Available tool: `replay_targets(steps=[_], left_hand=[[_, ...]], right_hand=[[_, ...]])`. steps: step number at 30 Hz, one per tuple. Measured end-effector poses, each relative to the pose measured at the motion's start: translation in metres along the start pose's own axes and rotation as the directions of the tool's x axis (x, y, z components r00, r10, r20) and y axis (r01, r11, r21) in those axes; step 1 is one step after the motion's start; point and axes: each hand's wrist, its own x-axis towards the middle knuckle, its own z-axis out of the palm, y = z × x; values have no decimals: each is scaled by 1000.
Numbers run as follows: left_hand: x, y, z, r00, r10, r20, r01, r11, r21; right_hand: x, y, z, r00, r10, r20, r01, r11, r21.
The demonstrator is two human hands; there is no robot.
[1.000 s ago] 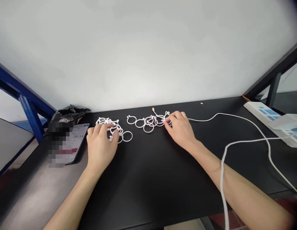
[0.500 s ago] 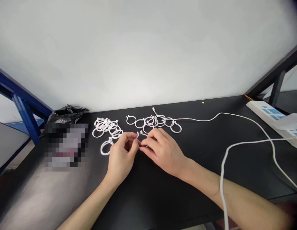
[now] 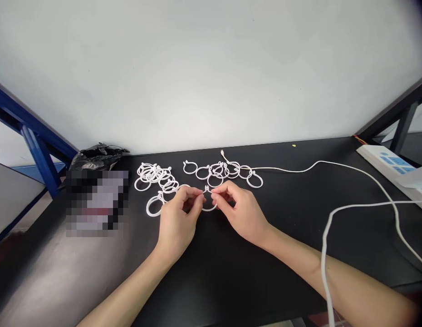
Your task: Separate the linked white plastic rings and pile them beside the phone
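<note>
Over the middle of the black bench (image 3: 211, 281), our left hand (image 3: 179, 220) and right hand (image 3: 244, 212) pinch one white ring (image 3: 209, 209), its small ends upright between our fingertips, though we cannot tell whether it touches the surface. Just beyond our hands lie a left cluster of rings (image 3: 151, 174) and a right cluster of rings (image 3: 216, 172), so our room toward the back edge by the wall (image 3: 211, 77) is tight, while broad surface reaches from our wrists to the front edge. A white cable (image 3: 325, 254) crosses before our right forearm (image 3: 292, 250).
</note>
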Motion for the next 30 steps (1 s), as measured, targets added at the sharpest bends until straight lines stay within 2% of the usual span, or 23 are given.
replay_targets(steps=[4, 9, 17, 20, 23, 26, 30], left_hand=[[-1, 0, 0, 1000, 13, 9, -13, 1000, -27], [-4, -3, -1, 989, 144, 9, -145, 987, 71], [-7, -17, -2, 918, 391, 70, -397, 902, 171], [-6, -15, 0, 924, 367, 104, -382, 899, 215], [0, -7, -4, 928, 355, 112, -372, 872, 317], [14, -5, -30, 912, 403, 74, -382, 772, 508], [46, -29, -98, 958, 255, -134, -54, 617, 785]], right_hand=[[-2, -3, 1, 1000, 9, 0, -9, 1000, 18], [-4, -5, -1, 1000, 7, 31, -7, 1000, 2], [-5, -2, -3, 991, -36, 131, 37, 999, -11], [-3, -1, -2, 990, -47, 131, 50, 999, -16], [1, 2, -1, 994, -75, 79, 79, 996, -38], [5, 9, -1, 995, -90, 40, 94, 990, -110], [10, 19, -4, 998, -26, 60, 36, 984, -173]])
